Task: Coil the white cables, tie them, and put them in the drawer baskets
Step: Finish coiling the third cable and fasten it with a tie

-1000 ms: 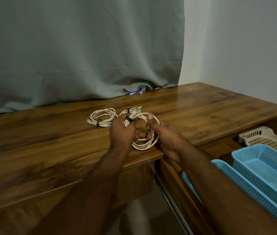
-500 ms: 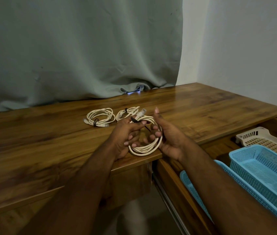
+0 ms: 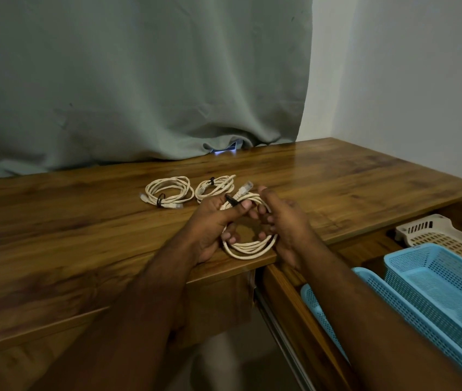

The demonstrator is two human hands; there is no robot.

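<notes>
Two tied coils point(image 3: 167, 193) point(image 3: 215, 187) lie on the table point(image 3: 337, 187) at frame centre. The left hand point(image 3: 213, 221) pinches a black tie point(image 3: 232, 201) against the third coil point(image 3: 248, 244); the right hand point(image 3: 283, 224) curls around its rim. Tying remains unfinished; no cable is visible in the baskets point(image 3: 436, 277) at lower right.

I see both hands, left point(image 3: 210, 224) and right point(image 3: 286, 221), occupying the bench point(image 3: 69, 249) front edge around one coiled cable point(image 3: 248, 244). Behind them, two tied coils point(image 3: 167, 191) point(image 3: 215, 187) lie side by side and block the centre. Bare bench surface lies to the left and to the far right. The curtain point(image 3: 139, 80) closes off the rear. The open drawer point(image 3: 280, 283) holds two blue baskets point(image 3: 450, 280) point(image 3: 323, 314) and a white basket point(image 3: 438, 235), all open from above.
</notes>
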